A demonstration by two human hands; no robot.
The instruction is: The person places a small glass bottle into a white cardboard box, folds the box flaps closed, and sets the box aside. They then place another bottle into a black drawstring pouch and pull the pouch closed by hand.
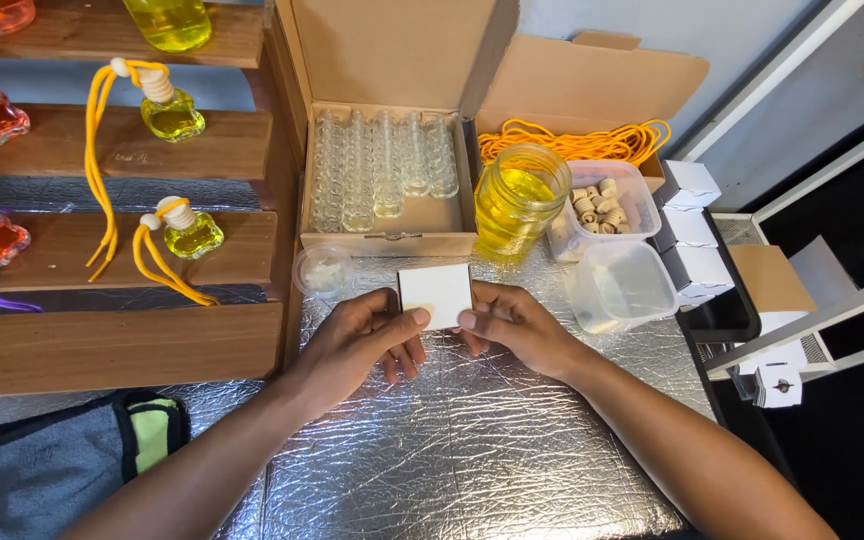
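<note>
Small white box (436,294) | step: held over foil-covered table (472,450) | left hand (357,345), right hand (512,325): both pinching its lower corners | next move likely needs steady two-handed grip.

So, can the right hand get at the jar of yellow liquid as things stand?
Probably yes. The jar stands just beyond the right hand with nothing between them, but both hands hold the small white box, so the right hand would need to let go first.
</note>
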